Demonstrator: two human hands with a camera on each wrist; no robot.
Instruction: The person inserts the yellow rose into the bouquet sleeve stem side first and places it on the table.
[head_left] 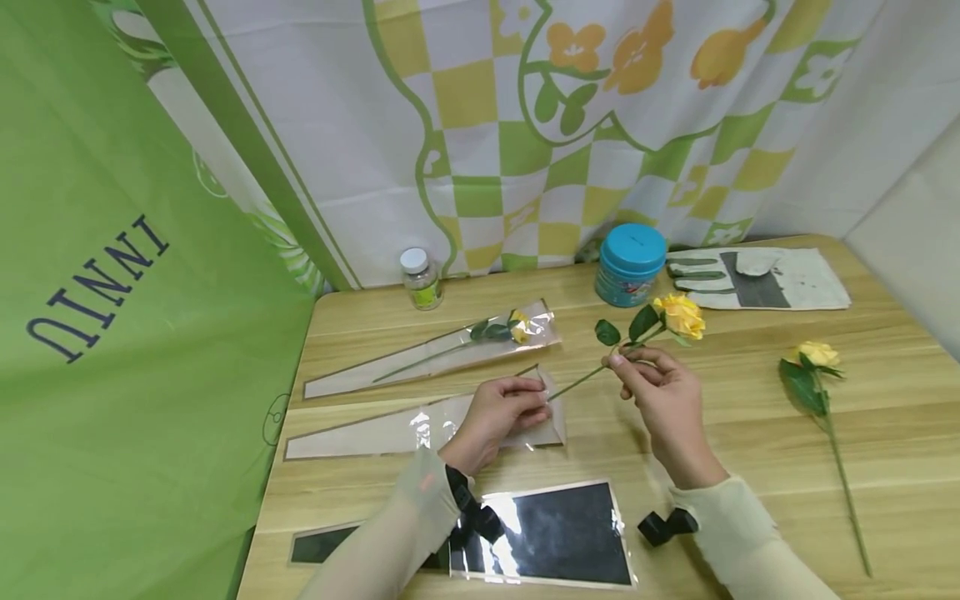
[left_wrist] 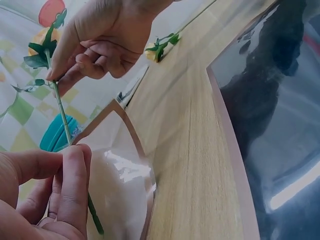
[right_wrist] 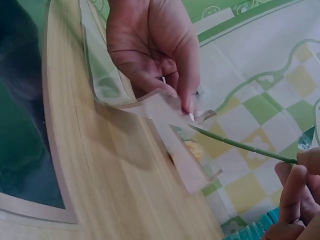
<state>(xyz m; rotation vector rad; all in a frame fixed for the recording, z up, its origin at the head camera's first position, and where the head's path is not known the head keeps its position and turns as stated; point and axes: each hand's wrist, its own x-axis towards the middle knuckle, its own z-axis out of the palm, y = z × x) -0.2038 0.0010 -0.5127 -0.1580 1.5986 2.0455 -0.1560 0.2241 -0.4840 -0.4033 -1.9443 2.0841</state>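
Note:
A yellow artificial rose [head_left: 681, 317] with green leaves slants between my two hands. My right hand [head_left: 663, 408] pinches its stem just below the leaves, thumb against fingertips. Lower on the stem, my left hand [head_left: 501, 417] pinches it at the wide mouth of a clear flower sleeve [head_left: 360, 435] with a pinkish edge. In the left wrist view, the cut stem end [left_wrist: 99, 227] pokes out below my left fingers, in front of the sleeve. Whether those fingers also grip the film, I cannot tell.
Behind lies a sleeve [head_left: 442, 348] with a yellow rose inside. A black-backed sleeve [head_left: 555, 533] lies near the front edge. Another yellow rose [head_left: 819, 354] rests at right. Along the back stand a small jar [head_left: 420, 279], a blue tub [head_left: 630, 262] and work gloves [head_left: 810, 279].

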